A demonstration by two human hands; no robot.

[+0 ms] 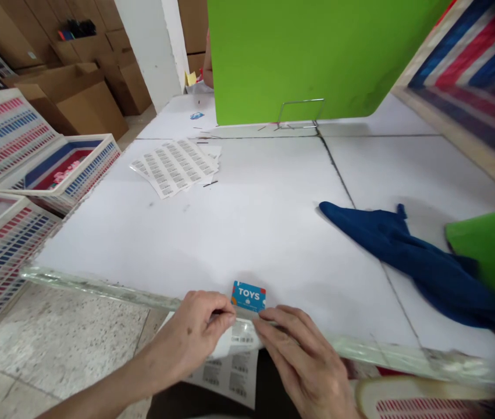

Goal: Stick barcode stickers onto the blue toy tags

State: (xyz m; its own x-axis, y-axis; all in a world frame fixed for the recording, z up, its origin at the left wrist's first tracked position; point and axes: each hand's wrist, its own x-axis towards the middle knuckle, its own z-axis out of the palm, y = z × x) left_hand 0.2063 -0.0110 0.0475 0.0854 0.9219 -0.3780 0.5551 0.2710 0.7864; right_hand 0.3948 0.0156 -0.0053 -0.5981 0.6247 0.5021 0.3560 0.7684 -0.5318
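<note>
A small blue card marked TOYS (249, 296) lies flat near the front edge of the white table. Just in front of it, a sheet of barcode labels (244, 372) bends down over the edge towards my lap. Thumb and forefinger of my left hand (199, 326) are pinched at the left side of a barcode label (242, 333) on the sheet's top part, by the card's lower left corner. At that label's right side are the closed fingertips of my right hand (303, 355), close to the card's lower right corner. My fingers hide the label's ends.
More label sheets (173, 169) lie at the back left of the tabletop (251, 215). A blue cloth (404, 250) is at right, beside a green panel (491, 262). A large green board (317, 58) stands behind. Plastic baskets (72, 174) and cardboard boxes (85, 105) are at left.
</note>
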